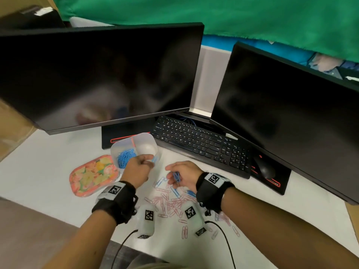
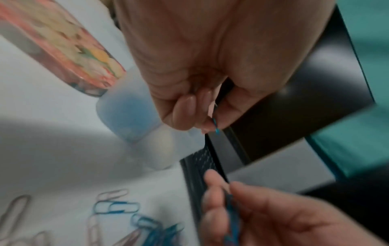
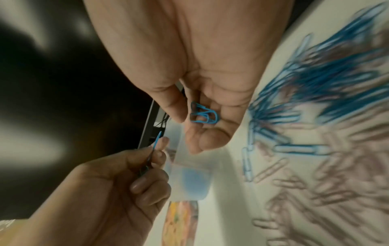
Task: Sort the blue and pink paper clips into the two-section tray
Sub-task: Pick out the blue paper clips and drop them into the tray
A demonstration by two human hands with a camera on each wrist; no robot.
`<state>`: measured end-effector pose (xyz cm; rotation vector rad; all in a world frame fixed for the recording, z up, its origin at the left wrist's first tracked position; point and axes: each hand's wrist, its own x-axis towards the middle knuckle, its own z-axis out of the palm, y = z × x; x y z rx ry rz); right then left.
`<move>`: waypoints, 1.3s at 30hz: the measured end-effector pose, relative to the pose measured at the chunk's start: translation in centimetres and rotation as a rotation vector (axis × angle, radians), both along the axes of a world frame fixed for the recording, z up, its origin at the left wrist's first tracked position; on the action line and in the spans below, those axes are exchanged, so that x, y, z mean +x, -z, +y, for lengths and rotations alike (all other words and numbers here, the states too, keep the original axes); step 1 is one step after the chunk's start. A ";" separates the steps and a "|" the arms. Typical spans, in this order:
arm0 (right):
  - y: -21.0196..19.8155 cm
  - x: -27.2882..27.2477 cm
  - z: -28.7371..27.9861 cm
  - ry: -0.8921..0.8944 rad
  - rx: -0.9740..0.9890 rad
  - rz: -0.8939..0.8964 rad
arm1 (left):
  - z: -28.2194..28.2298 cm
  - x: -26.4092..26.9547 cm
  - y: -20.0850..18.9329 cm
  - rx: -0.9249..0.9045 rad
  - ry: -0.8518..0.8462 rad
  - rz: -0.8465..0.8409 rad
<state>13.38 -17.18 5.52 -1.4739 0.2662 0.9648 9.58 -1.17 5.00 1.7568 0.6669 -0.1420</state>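
Observation:
The translucent two-section tray point(image 1: 144, 135) stands in front of the left monitor. Its left section holds a heap of blue clips point(image 1: 125, 156); its right section looks empty. Just at the tray's near edge, my left hand point(image 1: 150, 161) pinches one blue paper clip point(image 2: 216, 127) between thumb and fingertips. My right hand point(image 1: 172, 174) hovers to its right, fingers curled round a few blue clips point(image 3: 203, 114). A loose pile of pink and blue clips point(image 1: 171, 200) lies on the white table under and behind both wrists.
A flowered lid point(image 1: 93, 174) lies left of the tray. A black keyboard point(image 1: 200, 144) and a mouse point(image 1: 266, 168) sit to the right, with two dark monitors point(image 1: 108, 74) behind. The table's near edge point(image 1: 64, 218) runs by my left forearm.

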 end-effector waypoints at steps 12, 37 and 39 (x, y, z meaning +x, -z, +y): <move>-3.0 3.5 13.1 -0.216 -0.047 -0.060 | 7.4 1.3 -3.1 -0.385 -0.432 0.019; 2.3 1.0 -6.1 -0.462 -0.734 -0.630 | -1.2 1.2 3.3 0.672 0.636 0.034; 2.9 -0.1 -6.3 -0.472 -0.746 -0.620 | -1.5 1.4 4.9 0.763 0.699 0.108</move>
